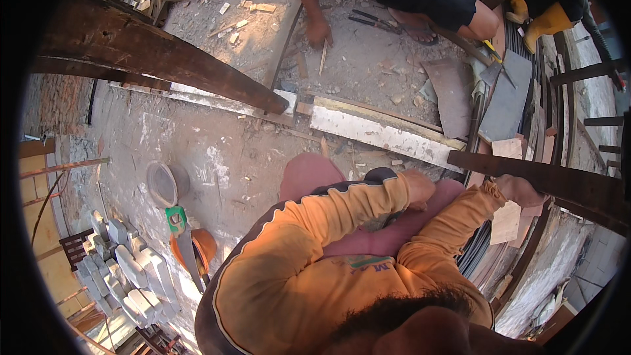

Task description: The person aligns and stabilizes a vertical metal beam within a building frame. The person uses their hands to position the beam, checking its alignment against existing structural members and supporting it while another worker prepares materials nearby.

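Observation:
Both my arms wear orange sleeves, and my legs in pink trousers are folded under them. My left hand hangs over my right leg, its fingers curled inward; what they hold, if anything, is hidden. My right hand is against the lower edge of a dark wooden beam that slants in from the right. Its fingers are too hidden to show whether they grip the beam. Pale flat pieces lie just below that hand. Ahead of my legs, a board with a white-painted face lies across the ground.
Opposite, a co-worker's hand is at a thin wooden stick; long-handled pliers lie nearby. Yellow boots stand at far right. A large dark beam slants across the left. A bucket, green-handled handsaw and stacked grey pieces are leftward.

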Motion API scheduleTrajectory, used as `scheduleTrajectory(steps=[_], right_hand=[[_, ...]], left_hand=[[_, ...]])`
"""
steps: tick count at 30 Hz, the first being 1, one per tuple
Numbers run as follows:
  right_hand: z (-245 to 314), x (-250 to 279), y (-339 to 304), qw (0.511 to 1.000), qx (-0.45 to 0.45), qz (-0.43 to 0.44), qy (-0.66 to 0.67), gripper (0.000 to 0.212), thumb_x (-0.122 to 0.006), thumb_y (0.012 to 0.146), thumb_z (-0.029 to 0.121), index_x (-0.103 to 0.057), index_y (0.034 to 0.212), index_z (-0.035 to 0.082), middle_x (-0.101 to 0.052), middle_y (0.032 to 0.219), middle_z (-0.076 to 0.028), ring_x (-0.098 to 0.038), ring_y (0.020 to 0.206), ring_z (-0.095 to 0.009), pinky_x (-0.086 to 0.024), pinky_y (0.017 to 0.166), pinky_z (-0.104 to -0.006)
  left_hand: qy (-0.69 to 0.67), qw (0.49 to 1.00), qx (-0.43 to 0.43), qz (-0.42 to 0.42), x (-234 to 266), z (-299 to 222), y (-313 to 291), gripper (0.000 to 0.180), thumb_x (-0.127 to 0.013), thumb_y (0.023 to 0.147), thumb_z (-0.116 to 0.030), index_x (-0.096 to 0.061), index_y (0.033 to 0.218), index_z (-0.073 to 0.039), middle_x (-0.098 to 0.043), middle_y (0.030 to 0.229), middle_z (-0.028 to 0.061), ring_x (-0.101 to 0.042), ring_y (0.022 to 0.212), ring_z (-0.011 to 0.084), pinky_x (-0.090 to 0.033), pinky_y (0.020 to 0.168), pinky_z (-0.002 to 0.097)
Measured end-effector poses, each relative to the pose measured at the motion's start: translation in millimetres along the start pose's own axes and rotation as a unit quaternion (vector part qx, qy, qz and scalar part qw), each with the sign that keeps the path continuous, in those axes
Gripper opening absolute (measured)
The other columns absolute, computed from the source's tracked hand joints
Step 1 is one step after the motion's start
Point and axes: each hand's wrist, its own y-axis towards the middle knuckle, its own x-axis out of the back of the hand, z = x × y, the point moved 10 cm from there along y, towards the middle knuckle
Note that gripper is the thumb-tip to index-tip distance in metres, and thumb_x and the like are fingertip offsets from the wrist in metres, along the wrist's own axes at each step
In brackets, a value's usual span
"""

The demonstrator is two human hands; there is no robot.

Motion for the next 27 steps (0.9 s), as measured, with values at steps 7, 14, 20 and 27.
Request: scheduleTrajectory(steps=[7, 14, 20, 27], right_hand=[[-13.5, 14.0, 2.5, 0.998, -0.015, -0.047, 0.037, 0.043, -0.073, 0.08, 0.037, -0.064, 0.095, -0.002, -0.067, 0.085, -0.017, -0.067, 0.074, -0.033, -0.052, 0.064, -0.043], [39.5, 16.4, 4.5, 0.996, 0.083, -0.013, -0.015, 0.042, -0.076, 0.077, 0.032, -0.066, 0.092, -0.005, -0.068, 0.083, -0.015, -0.067, 0.074, -0.03, -0.051, 0.068, -0.0404], [62.0, 15.2, 8.6, 0.983, 0.171, -0.003, -0.065, 0.057, -0.09, 0.06, 0.044, -0.063, 0.085, 0.001, -0.063, 0.078, -0.01, -0.062, 0.062, -0.026, -0.049, 0.057, -0.0389], [60.3, 17.8, 7.7, 0.987, 0.135, -0.001, -0.084, 0.052, -0.091, 0.061, 0.038, -0.064, 0.087, 0.002, -0.062, 0.081, -0.008, -0.062, 0.075, -0.029, -0.049, 0.065, -0.0415]], left_hand=[[-0.011, 1.0, -0.013, -0.01, 3.4, 1.7, -0.4, 0.038, -0.073, 0.076, -0.033, -0.071, 0.087, 0.003, -0.069, 0.09, 0.0235, -0.068, 0.09, 0.0385, -0.054, 0.08, 0.0444], [0.002, 0.999, -0.028, -0.043, 7.5, -4.4, 0.3, 0.037, -0.072, 0.076, -0.032, -0.071, 0.082, 0.004, -0.069, 0.088, 0.0246, -0.067, 0.09, 0.0388, -0.054, 0.081, 0.0443], [0.004, 1.0, -0.027, -0.007, 0.6, -6.2, 5.5, 0.038, -0.071, 0.078, -0.031, -0.065, 0.094, 0.003, -0.068, 0.094, 0.0224, -0.064, 0.095, 0.0402, -0.05, 0.084, 0.0475], [0.001, 0.999, -0.04, -0.011, 10.5, -14.0, -3.4, 0.035, -0.071, 0.079, -0.029, -0.064, 0.097, -0.001, -0.067, 0.093, 0.0212, -0.063, 0.093, 0.0409, -0.049, 0.083, 0.0489]])
